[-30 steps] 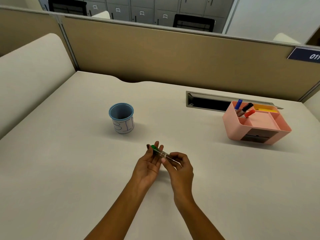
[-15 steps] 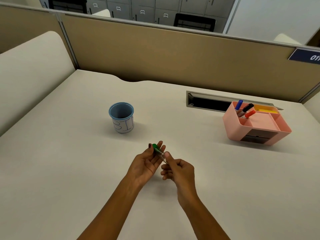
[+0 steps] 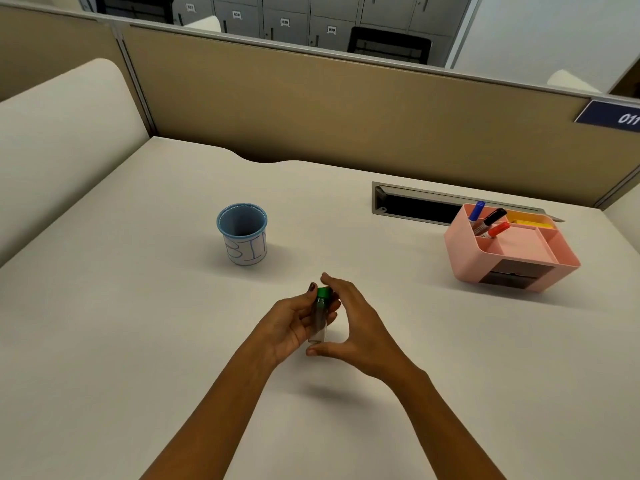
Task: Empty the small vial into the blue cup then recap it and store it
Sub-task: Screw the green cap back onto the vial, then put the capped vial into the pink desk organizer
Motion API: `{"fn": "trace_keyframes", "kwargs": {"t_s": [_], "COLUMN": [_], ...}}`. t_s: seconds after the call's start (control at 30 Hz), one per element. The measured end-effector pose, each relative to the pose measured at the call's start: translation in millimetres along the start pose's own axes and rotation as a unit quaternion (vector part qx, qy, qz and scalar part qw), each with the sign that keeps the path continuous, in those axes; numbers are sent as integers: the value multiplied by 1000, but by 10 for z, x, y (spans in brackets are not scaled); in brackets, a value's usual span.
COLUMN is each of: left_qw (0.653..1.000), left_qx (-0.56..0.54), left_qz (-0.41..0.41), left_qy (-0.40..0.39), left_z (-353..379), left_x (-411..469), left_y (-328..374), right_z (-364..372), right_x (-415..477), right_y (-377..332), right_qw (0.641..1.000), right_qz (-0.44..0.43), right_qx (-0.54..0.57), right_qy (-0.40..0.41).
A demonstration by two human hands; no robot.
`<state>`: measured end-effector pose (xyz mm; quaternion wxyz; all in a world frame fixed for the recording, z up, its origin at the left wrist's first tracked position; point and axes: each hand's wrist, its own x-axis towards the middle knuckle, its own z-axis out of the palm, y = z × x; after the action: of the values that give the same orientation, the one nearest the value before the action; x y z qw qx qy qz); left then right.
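Two hands meet low in the middle of the frame over a pale bench (image 3: pixel 121 323). Toward the right edge sits a pink organiser (image 3: pixel 519 261) with markers (image 3: pixel 488 221) standing in its back-left compartment. Left of centre stands the blue cup (image 3: pixel 242 233), upright, well apart from the hands. The left hand (image 3: pixel 294 323) grips the small vial (image 3: pixel 320 320) around its clear body, nearly upright. The right hand (image 3: pixel 360 330) curves open around it, fingers touching the green cap (image 3: pixel 324 292), thumb just beneath the base.
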<state>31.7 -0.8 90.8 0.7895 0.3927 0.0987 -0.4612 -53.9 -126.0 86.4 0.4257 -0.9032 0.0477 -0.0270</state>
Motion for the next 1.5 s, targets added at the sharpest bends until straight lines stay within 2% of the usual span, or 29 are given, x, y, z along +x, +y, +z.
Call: {"fn": "trace_keyframes", "kwargs": {"t_s": [0.27, 0.53, 0.73, 0.87, 1.03, 1.23, 1.33, 1.4, 1.43, 1.5], "left_qw": [999, 1000, 999, 998, 993, 991, 986, 965, 937, 856], "left_qx": [31, 29, 40, 0, -50, -26, 39, 168, 261, 431], "left_qz": [13, 7, 13, 31, 85, 113, 128, 137, 151, 206], "left_qy": [12, 9, 30, 55, 66, 73, 101, 150, 177, 196], "left_z": [6, 8, -5, -14, -17, 62, 124, 190, 220, 227], "left_x": [-12, -10, 39, 94, 166, 208, 238, 258, 273, 318], "left_y": [-22, -73, -90, -105, -151, -262, -326, -388, -436, -539], "right_z": [70, 69, 106, 145, 225, 253, 187, 114, 68, -14], "right_x": [22, 10, 4, -4, -64, -111, -159, -204, -234, -284], "right_y": [-25, 4, 23, 47, -13, 51, 94, 127, 149, 179], "right_qw": [995, 991, 995, 995, 965, 951, 937, 923, 916, 905], "right_qz": [-54, -60, -26, 12, 65, 107, 125, 138, 143, 150], "right_qx": [1, -7, 24, 75, 138, 132, 152, 178, 188, 200], "right_qy": [84, 115, 91, 62, 215, 257, 288, 312, 323, 345]}}
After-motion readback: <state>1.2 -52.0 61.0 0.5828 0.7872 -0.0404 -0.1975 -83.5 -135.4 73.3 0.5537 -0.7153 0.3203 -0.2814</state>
